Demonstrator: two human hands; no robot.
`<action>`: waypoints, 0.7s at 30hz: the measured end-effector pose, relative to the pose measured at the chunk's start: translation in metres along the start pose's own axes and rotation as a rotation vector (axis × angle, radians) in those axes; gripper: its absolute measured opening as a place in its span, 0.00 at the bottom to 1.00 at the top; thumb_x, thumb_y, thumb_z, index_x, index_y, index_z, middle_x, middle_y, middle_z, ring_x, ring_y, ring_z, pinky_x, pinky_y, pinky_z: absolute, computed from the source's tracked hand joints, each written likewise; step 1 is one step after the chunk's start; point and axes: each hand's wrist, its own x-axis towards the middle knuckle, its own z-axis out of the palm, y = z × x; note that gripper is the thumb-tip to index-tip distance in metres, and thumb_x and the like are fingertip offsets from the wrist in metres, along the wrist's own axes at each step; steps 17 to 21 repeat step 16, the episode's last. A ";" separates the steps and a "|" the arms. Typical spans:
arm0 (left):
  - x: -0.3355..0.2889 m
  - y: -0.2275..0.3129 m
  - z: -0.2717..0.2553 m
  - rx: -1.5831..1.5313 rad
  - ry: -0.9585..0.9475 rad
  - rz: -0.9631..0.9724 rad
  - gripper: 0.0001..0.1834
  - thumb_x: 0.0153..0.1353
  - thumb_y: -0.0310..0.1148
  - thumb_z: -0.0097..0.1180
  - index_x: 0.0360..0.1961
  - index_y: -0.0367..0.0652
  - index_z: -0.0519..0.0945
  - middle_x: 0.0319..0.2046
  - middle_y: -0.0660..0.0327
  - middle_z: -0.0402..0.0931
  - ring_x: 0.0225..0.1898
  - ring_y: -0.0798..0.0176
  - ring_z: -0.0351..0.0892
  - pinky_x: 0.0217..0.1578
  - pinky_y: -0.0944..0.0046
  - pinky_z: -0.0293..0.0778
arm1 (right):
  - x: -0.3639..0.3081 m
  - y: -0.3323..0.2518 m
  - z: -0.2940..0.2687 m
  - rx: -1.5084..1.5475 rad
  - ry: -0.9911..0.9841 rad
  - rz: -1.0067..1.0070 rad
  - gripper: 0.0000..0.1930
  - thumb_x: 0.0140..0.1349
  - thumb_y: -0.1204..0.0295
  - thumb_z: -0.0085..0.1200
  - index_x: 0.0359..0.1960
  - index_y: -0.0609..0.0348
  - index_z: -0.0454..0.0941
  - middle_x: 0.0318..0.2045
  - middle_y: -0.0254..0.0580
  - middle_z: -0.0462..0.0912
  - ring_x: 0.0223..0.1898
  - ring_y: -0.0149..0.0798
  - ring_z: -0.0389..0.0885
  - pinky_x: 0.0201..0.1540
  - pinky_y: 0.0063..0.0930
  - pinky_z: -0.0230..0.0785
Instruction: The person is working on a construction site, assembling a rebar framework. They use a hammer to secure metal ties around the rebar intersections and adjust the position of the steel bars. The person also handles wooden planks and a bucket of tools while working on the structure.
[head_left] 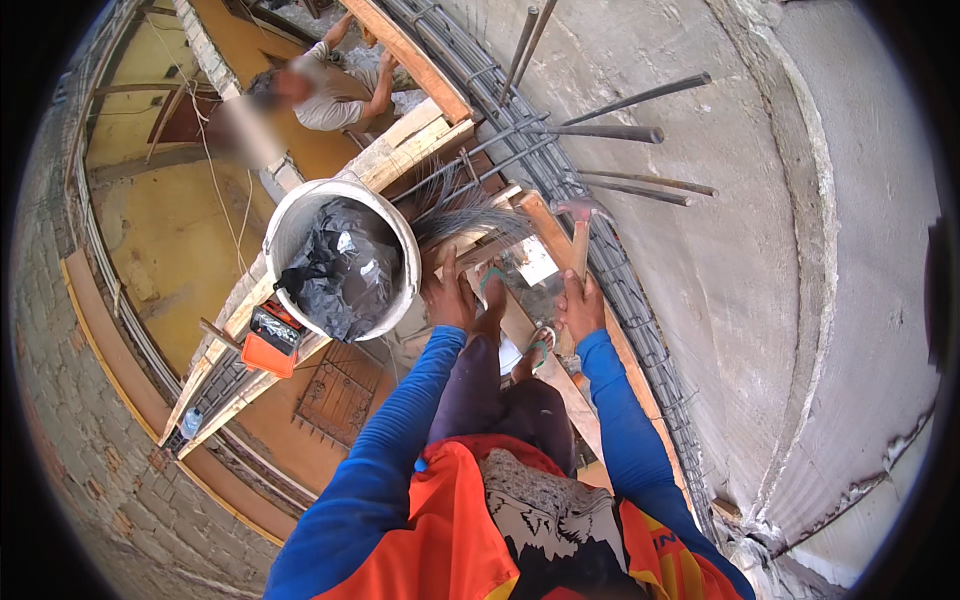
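My right hand (580,306) is closed round the wooden handle of a hammer (580,248). The hammer's head lies up against the steel rebar cage (640,290), beside a timber board (556,238). To the left, my left hand (449,298) has its fingers stretched out and apart, with nothing visible in it. It is close to the right side of a white bucket (408,250) that holds crumpled black plastic (345,265). Just beyond that hand spreads a bundle of thin tie wire (478,222).
Sandalled feet (543,340) stand on narrow planks over a drop. Rebar ends (640,133) jut out by the concrete wall (730,250). An orange open case (270,352) and a water bottle (190,424) sit on the left timbers. Another person (335,95) works at upper left.
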 end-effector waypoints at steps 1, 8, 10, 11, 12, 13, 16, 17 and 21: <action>-0.017 -0.003 0.004 -0.057 0.013 -0.074 0.30 0.63 0.26 0.53 0.68 0.43 0.64 0.63 0.38 0.61 0.70 0.34 0.51 0.70 0.40 0.48 | -0.004 0.000 0.001 -0.006 0.022 -0.002 0.16 0.74 0.57 0.48 0.45 0.58 0.70 0.18 0.31 0.66 0.12 0.25 0.62 0.13 0.26 0.59; -0.014 -0.041 0.032 -1.531 0.174 -1.063 0.34 0.69 0.43 0.57 0.69 0.40 0.60 0.66 0.46 0.65 0.63 0.47 0.71 0.65 0.49 0.66 | -0.030 0.003 -0.015 -0.077 0.111 -0.036 0.16 0.75 0.58 0.46 0.46 0.60 0.69 0.17 0.31 0.66 0.12 0.26 0.62 0.13 0.25 0.58; -0.002 -0.039 0.034 -1.634 0.201 -1.045 0.35 0.70 0.43 0.56 0.71 0.40 0.57 0.67 0.45 0.63 0.65 0.46 0.69 0.67 0.49 0.65 | -0.034 0.004 -0.019 -0.120 0.109 -0.050 0.16 0.74 0.58 0.47 0.47 0.59 0.69 0.17 0.31 0.65 0.12 0.26 0.63 0.13 0.25 0.59; 0.002 -0.037 0.033 -1.683 0.212 -1.036 0.36 0.70 0.43 0.55 0.72 0.40 0.56 0.68 0.45 0.62 0.66 0.46 0.68 0.68 0.49 0.64 | -0.038 0.005 -0.021 -0.140 0.109 -0.056 0.16 0.74 0.58 0.47 0.47 0.59 0.69 0.17 0.31 0.65 0.11 0.26 0.63 0.13 0.25 0.59; 0.003 -0.040 0.038 -1.642 0.165 -1.033 0.36 0.71 0.43 0.54 0.72 0.41 0.55 0.69 0.45 0.59 0.68 0.44 0.64 0.70 0.49 0.62 | -0.040 0.006 -0.022 -0.153 0.112 -0.058 0.16 0.74 0.58 0.48 0.47 0.59 0.69 0.17 0.31 0.65 0.11 0.26 0.63 0.12 0.25 0.59; 0.002 -0.044 0.042 -1.712 0.158 -1.038 0.37 0.71 0.43 0.55 0.73 0.41 0.54 0.70 0.45 0.58 0.69 0.43 0.63 0.70 0.49 0.63 | -0.042 0.008 -0.022 -0.166 0.115 -0.060 0.16 0.74 0.58 0.48 0.48 0.58 0.69 0.16 0.31 0.65 0.11 0.26 0.64 0.12 0.25 0.59; -0.004 -0.060 0.058 -1.888 0.099 -0.964 0.44 0.69 0.47 0.58 0.75 0.43 0.47 0.71 0.46 0.55 0.71 0.42 0.60 0.69 0.48 0.63 | -0.045 0.016 -0.025 -0.196 0.109 -0.058 0.16 0.73 0.57 0.50 0.50 0.57 0.69 0.16 0.31 0.66 0.11 0.27 0.65 0.12 0.25 0.61; -0.004 -0.060 0.058 -1.888 0.099 -0.964 0.44 0.69 0.47 0.58 0.75 0.43 0.47 0.71 0.46 0.55 0.71 0.42 0.60 0.69 0.48 0.63 | -0.045 0.016 -0.025 -0.196 0.109 -0.058 0.16 0.73 0.57 0.50 0.50 0.57 0.69 0.16 0.31 0.66 0.11 0.27 0.65 0.12 0.25 0.61; -0.004 -0.060 0.058 -1.888 0.099 -0.964 0.44 0.69 0.47 0.58 0.75 0.43 0.47 0.71 0.46 0.55 0.71 0.42 0.60 0.69 0.48 0.63 | -0.045 0.016 -0.025 -0.196 0.109 -0.058 0.16 0.73 0.57 0.50 0.50 0.57 0.69 0.16 0.31 0.66 0.11 0.27 0.65 0.12 0.25 0.61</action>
